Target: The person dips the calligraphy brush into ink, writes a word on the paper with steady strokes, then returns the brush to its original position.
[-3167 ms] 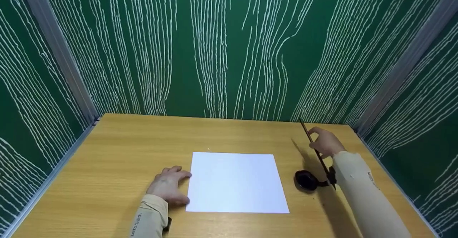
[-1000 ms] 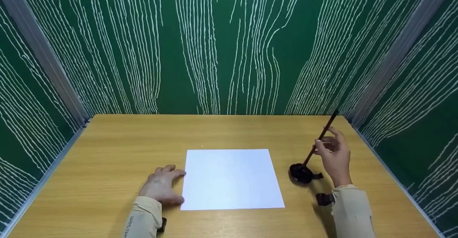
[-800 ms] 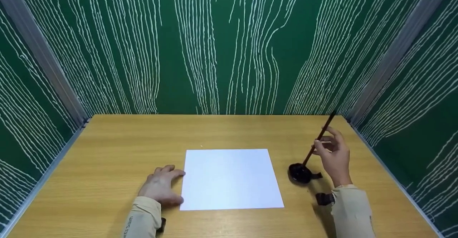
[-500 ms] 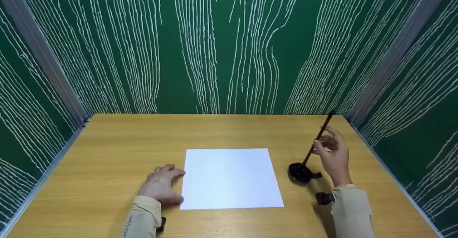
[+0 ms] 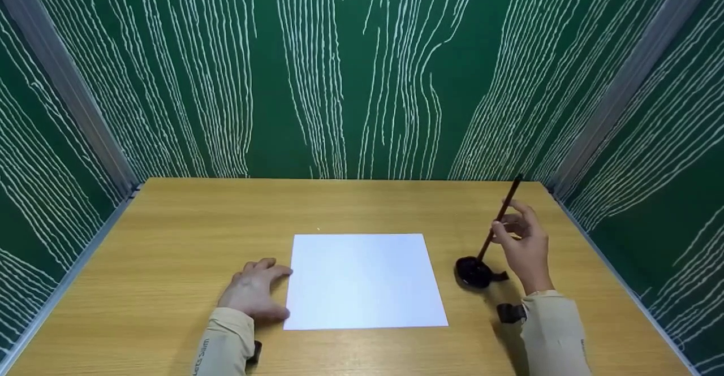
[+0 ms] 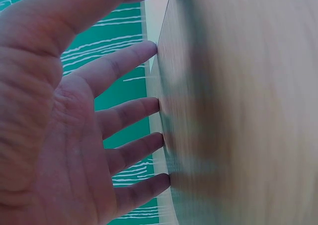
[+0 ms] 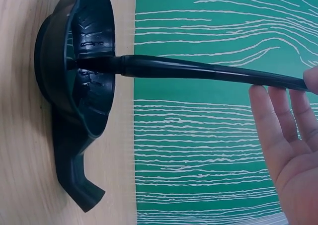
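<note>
Pinched in the fingers of my right hand [image 5: 526,251] is a dark-handled ink brush [image 5: 487,242], its top leaning slightly right in the head view. Its black tip stands inside a small black dish [image 5: 473,274] with a scalloped rim and a stubby handle. The right wrist view shows the brush [image 7: 189,70] entering the dish [image 7: 57,56], which has glossy dark wet patches inside. A blank white sheet of paper [image 5: 365,280] lies left of the dish. My left hand [image 5: 253,291] rests with spread fingers, thumb and index fingertips at the sheet's left edge, other fingertips on the tabletop.
A wooden table [image 5: 186,240] carries everything. Green panels [image 5: 390,82] with white wavy lines stand behind and on both sides, joined by grey metal posts [image 5: 613,90]. A black strap mount [image 5: 511,313] hangs at my right wrist.
About three seconds ago my right hand held the brush farther back, away from the dish; since then its tip has gone into the dish. Lately the brush's top has shifted slightly left.
</note>
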Available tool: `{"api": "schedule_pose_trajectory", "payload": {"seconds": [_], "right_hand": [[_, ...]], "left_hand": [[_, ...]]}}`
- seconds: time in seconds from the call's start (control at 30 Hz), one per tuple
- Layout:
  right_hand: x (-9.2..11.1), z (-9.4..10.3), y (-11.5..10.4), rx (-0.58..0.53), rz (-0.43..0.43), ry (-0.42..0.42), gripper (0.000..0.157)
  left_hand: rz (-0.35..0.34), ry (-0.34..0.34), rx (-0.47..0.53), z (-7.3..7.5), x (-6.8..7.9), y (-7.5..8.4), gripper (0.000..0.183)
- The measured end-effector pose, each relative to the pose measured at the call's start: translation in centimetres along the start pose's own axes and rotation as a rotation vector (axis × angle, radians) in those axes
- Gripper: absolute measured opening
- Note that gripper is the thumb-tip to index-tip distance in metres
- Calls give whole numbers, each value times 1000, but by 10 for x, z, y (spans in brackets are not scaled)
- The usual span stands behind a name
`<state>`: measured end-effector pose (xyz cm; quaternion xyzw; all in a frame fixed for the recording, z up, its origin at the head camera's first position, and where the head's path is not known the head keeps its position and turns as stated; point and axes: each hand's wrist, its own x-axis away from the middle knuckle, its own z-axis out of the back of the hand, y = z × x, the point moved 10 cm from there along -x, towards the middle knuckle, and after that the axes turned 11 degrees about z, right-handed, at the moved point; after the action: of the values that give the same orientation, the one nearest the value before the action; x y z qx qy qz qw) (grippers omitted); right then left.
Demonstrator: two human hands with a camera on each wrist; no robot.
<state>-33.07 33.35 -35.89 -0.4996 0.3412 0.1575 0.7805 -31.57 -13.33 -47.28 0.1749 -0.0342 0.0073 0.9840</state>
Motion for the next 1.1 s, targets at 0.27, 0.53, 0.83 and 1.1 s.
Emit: {"api": "schedule_pose_trajectory", "payload": {"seconds": [0.27, 0.53, 0.83, 1.1], "right_hand": [[0, -1, 1, 15, 1, -1, 41], [0, 0, 2, 25, -1, 4, 42], [0, 5, -3, 27, 0, 48, 42], [-1, 8, -3, 32, 12, 78, 43]], "left_hand": [[14, -15, 8, -1, 0, -1, 79], [5, -14, 5, -1, -1, -1, 79], [5, -21, -1, -3, -1, 0, 78], [7, -27, -2, -2, -1, 0, 79]]}}
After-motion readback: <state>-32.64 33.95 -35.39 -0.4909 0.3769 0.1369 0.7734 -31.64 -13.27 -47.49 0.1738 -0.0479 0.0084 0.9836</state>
